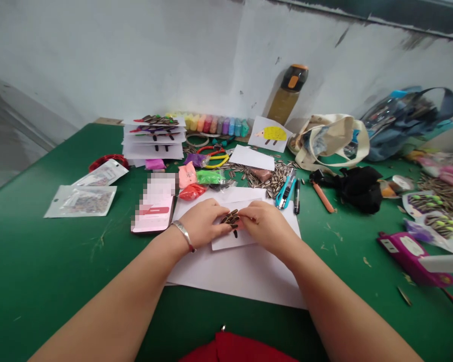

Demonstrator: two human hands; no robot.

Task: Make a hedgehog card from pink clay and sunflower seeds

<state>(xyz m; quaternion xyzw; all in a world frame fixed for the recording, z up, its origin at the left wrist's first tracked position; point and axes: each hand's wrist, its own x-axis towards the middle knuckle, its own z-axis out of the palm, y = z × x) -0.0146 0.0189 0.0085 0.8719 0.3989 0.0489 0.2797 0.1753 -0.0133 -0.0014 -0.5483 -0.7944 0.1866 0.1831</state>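
On white paper sheets [234, 274] lies a small white card [222, 243] bearing a cluster of striped sunflower seeds [231, 218], a pink patch and a short dark mark. My left hand [204, 223], with a silver bracelet on its wrist, rests at the card's left side, thumb and fingers curved apart around the seeds' left edge. At the right of the cluster, my right hand [264, 224] has thumb and index finger pinched together over the pink patch. Whatever is between those fingertips is too small to make out.
A phone [157, 201] lies left of the papers. Loose seeds [281, 178], a teal cutter [285, 191] and a black marker [297, 196] are at the back right. Stacked cards [153, 151], clay packets [210, 176], a bottle [287, 95] and bags [330, 141] stand behind.
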